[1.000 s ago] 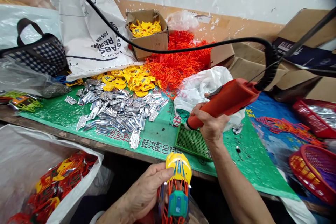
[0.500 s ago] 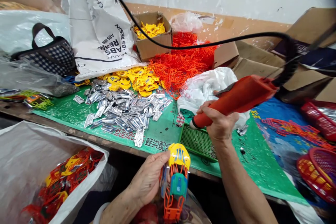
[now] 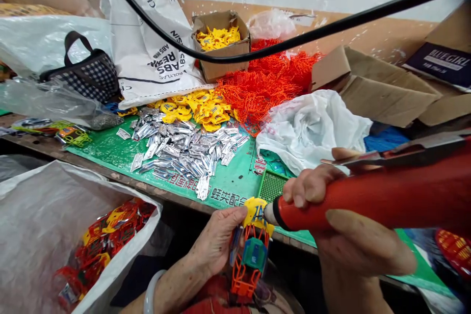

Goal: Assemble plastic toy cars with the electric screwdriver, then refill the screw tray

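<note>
My left hand (image 3: pixel 217 235) is closed on a toy car (image 3: pixel 253 252) with a yellow hood, an orange frame and a teal middle piece. It pinches the car near the hood, at the table's front edge. My right hand (image 3: pixel 353 235) wraps round a red electric screwdriver (image 3: pixel 368 196), lying nearly level. The driver's tip meets the yellow hood; the bit and any screw are hidden or too small to make out. Just behind the tip, partly covered, is a green mesh basket (image 3: pixel 273 185). Silver parts (image 3: pixel 187 149) lie in a heap beyond my left hand.
A black cable (image 3: pixel 235 59) crosses overhead. Yellow parts (image 3: pixel 209 108), orange frames (image 3: pixel 261 93), a box (image 3: pixel 224 61) of yellow parts and a white plastic bag (image 3: pixel 312 127) line the back. An open white sack (image 3: pixel 37 225) holding toy pieces stands at lower left.
The screwdriver has come down and closer, from above the green basket to the toy car's yellow hood. My left hand still grips the car. The view has shifted slightly.
</note>
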`<state>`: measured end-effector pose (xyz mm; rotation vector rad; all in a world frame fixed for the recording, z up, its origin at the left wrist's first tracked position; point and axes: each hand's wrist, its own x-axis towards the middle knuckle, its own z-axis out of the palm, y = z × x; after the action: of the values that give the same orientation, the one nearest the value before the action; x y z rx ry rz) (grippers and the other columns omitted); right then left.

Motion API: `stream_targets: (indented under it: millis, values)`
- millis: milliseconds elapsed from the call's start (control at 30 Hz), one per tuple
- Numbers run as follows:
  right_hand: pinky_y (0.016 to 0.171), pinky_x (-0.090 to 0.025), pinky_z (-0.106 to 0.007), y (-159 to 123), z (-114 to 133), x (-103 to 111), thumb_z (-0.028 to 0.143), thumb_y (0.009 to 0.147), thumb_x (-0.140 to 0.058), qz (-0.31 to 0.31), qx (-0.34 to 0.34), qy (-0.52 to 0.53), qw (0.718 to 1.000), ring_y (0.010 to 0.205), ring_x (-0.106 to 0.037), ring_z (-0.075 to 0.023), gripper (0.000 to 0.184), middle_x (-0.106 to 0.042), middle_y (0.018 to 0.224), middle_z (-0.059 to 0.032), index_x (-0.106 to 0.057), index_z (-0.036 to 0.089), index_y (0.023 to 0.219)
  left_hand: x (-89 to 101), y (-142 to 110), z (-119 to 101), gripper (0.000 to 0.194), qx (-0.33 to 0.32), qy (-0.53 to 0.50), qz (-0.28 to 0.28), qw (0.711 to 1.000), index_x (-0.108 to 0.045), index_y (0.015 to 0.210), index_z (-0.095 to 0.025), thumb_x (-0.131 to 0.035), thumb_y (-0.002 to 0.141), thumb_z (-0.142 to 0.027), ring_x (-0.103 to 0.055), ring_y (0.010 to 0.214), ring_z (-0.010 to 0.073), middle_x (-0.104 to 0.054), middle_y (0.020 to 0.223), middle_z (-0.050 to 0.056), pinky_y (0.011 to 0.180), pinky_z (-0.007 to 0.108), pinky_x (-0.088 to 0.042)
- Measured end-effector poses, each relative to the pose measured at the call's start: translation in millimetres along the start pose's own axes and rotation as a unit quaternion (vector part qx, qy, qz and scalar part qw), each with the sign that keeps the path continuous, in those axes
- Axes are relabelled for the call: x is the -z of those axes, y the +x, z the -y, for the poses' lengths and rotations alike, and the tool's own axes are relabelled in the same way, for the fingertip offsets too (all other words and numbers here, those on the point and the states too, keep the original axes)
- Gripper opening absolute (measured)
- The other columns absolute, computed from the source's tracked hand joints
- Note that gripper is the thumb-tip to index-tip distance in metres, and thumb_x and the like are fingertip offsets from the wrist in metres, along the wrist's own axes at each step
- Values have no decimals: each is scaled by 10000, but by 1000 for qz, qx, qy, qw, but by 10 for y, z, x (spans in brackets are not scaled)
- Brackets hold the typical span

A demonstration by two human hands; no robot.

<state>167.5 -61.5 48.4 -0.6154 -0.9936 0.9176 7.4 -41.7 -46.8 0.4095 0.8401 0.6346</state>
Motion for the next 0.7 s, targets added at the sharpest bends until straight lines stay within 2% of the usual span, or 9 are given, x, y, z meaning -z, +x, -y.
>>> stream_targets:
  millis: [133,333,500,700]
  values:
    - [700,-531,-345,-22,-41,-19,242,809,-737,3,-14,4,1000,693,-607,-146,450,-632,794,26,-578,309,1225,26,17,27,352,0,2,1,1000,-751,806,-78,-822,683,-401,-492,432,63,-667,611,33,441,184,-411]
    - [693,-532,-330,-21,-67,-32,247,802,-749,15,-27,-14,999,686,-608,-138,508,-620,776,38,-547,301,1265,17,24,30,331,23,-21,-8,999,-739,745,-86,-852,646,-381,-513,407,65,-649,563,17,420,175,-412]
    - [709,-529,-313,-40,-110,-7,237,802,-752,19,-30,-16,999,703,-619,-128,524,-636,798,46,-528,307,1271,0,8,18,344,16,-15,-4,1000,-755,783,-86,-857,637,-380,-543,453,81,-680,612,33,448,184,-429]
    - [735,-519,-319,-58,-140,-20,200,807,-731,21,-33,-32,999,714,-618,-126,383,-640,811,50,-561,313,1131,-29,-3,-1,336,24,-10,-10,1000,-740,716,-104,-861,617,-401,-523,446,84,-664,580,18,455,194,-421]
